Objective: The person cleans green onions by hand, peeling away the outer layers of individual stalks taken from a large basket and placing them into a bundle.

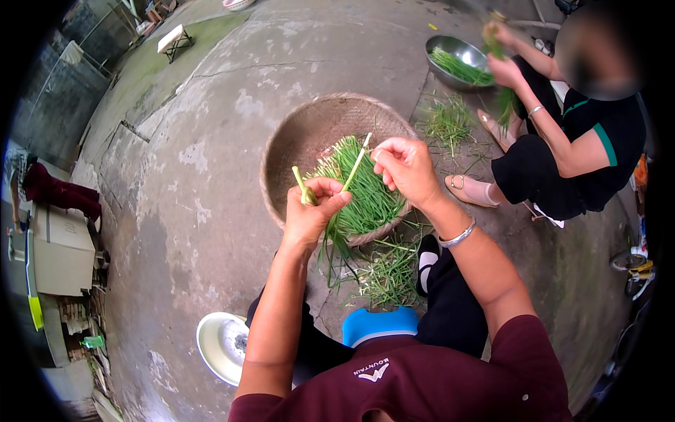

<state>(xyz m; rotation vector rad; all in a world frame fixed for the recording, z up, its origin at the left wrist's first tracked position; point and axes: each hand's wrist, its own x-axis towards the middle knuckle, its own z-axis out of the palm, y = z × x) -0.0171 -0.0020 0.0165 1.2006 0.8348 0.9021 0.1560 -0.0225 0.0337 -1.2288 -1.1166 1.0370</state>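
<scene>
My left hand (314, 209) is closed round a small bunch of chives (296, 172) whose leaves hang below it over the basket's near rim. A single chive stalk (356, 165) with a whitish end sticks up between its thumb and fingers. My right hand (408, 169) is pinched close beside that whitish end; what lies between its fingertips is too small to tell. Under both hands, a round woven basket (288, 133) holds a heap of green chives (369, 197), their pale ends toward the left.
Loose trimmings (390, 271) litter the ground by my feet, with another pile (448, 123) to the right. A seated co-worker (576, 141) handles greens beside a metal bowl (439, 48). A pale basin (209, 337) stands at lower left; a blue stool (380, 323) shows beneath me.
</scene>
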